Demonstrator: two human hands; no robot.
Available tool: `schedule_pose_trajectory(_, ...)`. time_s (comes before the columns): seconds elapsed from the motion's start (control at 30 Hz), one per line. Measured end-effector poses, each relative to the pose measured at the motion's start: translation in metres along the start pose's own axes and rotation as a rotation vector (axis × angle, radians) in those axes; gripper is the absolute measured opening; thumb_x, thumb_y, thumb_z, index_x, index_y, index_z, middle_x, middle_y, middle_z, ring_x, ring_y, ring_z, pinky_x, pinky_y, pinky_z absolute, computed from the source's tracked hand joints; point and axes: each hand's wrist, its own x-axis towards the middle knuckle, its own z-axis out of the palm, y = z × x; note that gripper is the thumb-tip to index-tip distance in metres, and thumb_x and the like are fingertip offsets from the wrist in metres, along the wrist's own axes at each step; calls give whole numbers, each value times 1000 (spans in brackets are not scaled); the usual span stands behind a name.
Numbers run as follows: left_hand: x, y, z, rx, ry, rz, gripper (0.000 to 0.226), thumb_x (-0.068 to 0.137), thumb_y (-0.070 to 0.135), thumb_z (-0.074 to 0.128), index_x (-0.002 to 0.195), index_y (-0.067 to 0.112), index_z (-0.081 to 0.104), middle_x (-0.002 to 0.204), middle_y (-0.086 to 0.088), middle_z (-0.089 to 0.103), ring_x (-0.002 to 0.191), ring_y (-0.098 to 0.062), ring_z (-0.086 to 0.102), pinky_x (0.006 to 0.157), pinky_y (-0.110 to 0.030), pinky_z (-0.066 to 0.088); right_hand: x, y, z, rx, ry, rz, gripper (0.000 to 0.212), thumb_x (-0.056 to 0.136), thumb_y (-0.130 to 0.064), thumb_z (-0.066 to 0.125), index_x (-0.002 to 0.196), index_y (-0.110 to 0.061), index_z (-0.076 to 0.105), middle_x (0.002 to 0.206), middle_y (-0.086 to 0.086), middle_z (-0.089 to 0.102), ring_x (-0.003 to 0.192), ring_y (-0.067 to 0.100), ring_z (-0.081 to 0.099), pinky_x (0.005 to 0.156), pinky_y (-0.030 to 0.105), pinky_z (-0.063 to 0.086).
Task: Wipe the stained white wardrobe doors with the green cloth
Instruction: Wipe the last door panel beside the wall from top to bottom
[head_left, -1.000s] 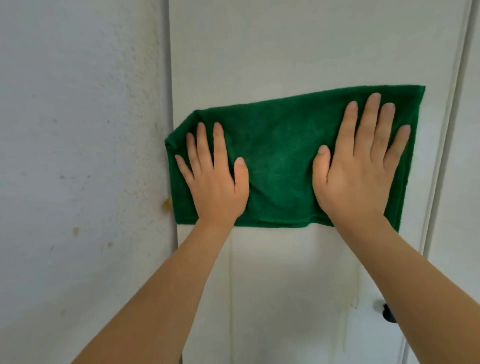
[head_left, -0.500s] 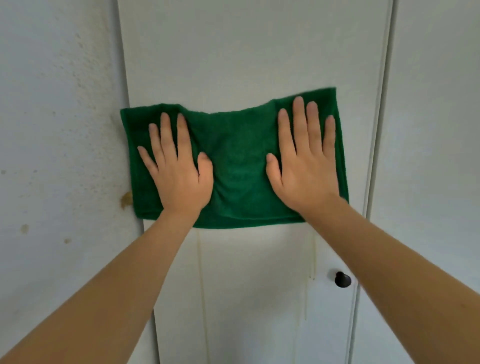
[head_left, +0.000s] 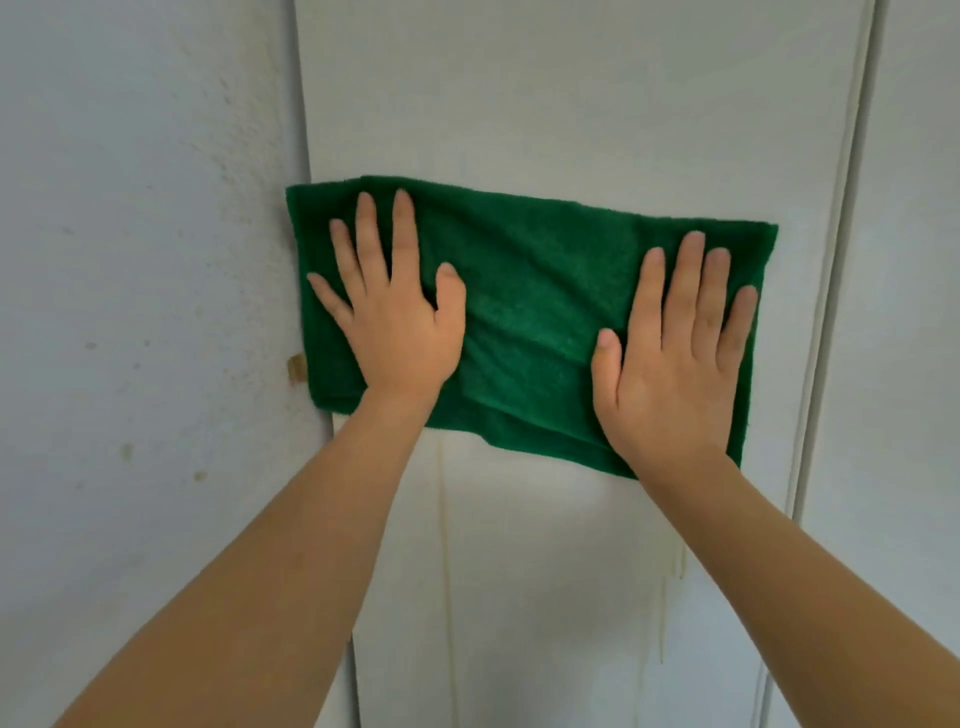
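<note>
A green cloth (head_left: 530, 306) lies spread flat against a white wardrobe door (head_left: 571, 93). My left hand (head_left: 395, 317) presses on the cloth's left part with straight, spread fingers. My right hand (head_left: 675, 358) presses flat on its right part, fingers straight and close together. The cloth's left edge reaches the door's left edge. Below the cloth, yellowish drip streaks (head_left: 447, 545) run down the door.
A spotted white wall (head_left: 130, 312) with brown marks stands to the left of the door. A second white door panel (head_left: 904, 312) lies to the right, past a vertical gap.
Both hands have spread apart on the cloth, which now lies stretched wider and slopes down to the right. The black knob seen earlier at lower right is out of view.
</note>
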Motion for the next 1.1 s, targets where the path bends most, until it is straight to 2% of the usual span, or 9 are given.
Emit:
schedule_pose_trajectory(0.13, -69, 11, 8, -73, -73, -240, 72, 93, 44, 29, 162, 24, 16, 169, -8, 10, 155, -36, 3, 119, -70, 3, 8, 1, -1, -17, -25, -39, 72, 102, -47, 24, 157, -3, 11, 163, 23, 5, 151, 39, 3, 122, 55, 0)
schedule_pose_trajectory(0.37, 23, 12, -19, 34, -168, 114, 75, 93, 47, 28, 162, 26, 6, 170, -8, 0, 154, -40, -4, 118, -71, 0, 78, 51, -22, -52, 22, -347, 72, 102, -52, 25, 157, -6, 17, 163, 19, 12, 151, 36, 10, 122, 53, 4)
schedule_pose_trajectory(0.5, 67, 69, -16, -66, -96, -47, 69, 98, 40, 22, 162, 29, -2, 170, -5, -7, 154, -39, -10, 119, -68, -5, 114, 68, -29, -49, 81, -268, 68, 103, -50, 24, 157, -9, 19, 163, 16, 14, 151, 33, 12, 122, 54, 7)
schedule_pose_trajectory(0.6, 34, 77, -3, -186, 101, -6, 70, 94, 29, 32, 160, 10, 18, 168, -12, 12, 154, -39, 5, 123, -61, 4, 83, 56, -19, -50, 154, -73, 63, 103, -42, 25, 157, -10, 22, 163, 15, 17, 151, 32, 14, 122, 53, 8)
schedule_pose_trajectory(0.7, 4, 68, 3, -336, 191, 227, 42, 84, 13, 52, 122, -5, 52, 141, -34, 42, 135, -53, 35, 112, -67, 29, 48, 50, -12, -43, 132, 15, 63, 102, -38, 27, 157, -8, 20, 163, 17, 15, 151, 33, 12, 122, 52, 7)
schedule_pose_trajectory(0.8, -9, 59, 0, -241, 108, 371, 20, 84, 20, 57, 91, 2, 52, 107, -30, 51, 111, -39, 40, 94, -67, 39, 40, 53, -14, -39, 101, -38, 64, 101, -37, 29, 156, -4, 21, 162, 21, 15, 150, 36, 12, 122, 54, 7)
schedule_pose_trajectory(0.87, -20, 45, -3, -181, 27, 491, 29, 89, 31, 56, 97, 3, 55, 114, -26, 52, 118, -35, 39, 103, -70, 33, 44, 57, -17, -33, 77, -70, 66, 101, -37, 31, 155, -2, 20, 162, 22, 14, 150, 38, 11, 122, 55, 7)
schedule_pose_trajectory(0.97, -50, 12, -4, 63, -69, 520, 60, 95, 48, 50, 141, 10, 50, 144, -20, 39, 141, -39, 31, 117, -70, 12, 47, 61, -18, -41, 54, -97, 68, 101, -39, 31, 155, 0, 19, 162, 23, 13, 150, 38, 10, 121, 55, 7)
schedule_pose_trajectory(1.1, -73, 12, -15, 232, -147, 380, 68, 99, 54, 40, 154, 14, 38, 139, -19, 38, 126, -39, 36, 104, -64, 35, 48, 59, -20, -52, 30, -106, 70, 100, -41, 28, 156, -1, 15, 162, 23, 10, 151, 38, 7, 122, 55, 5)
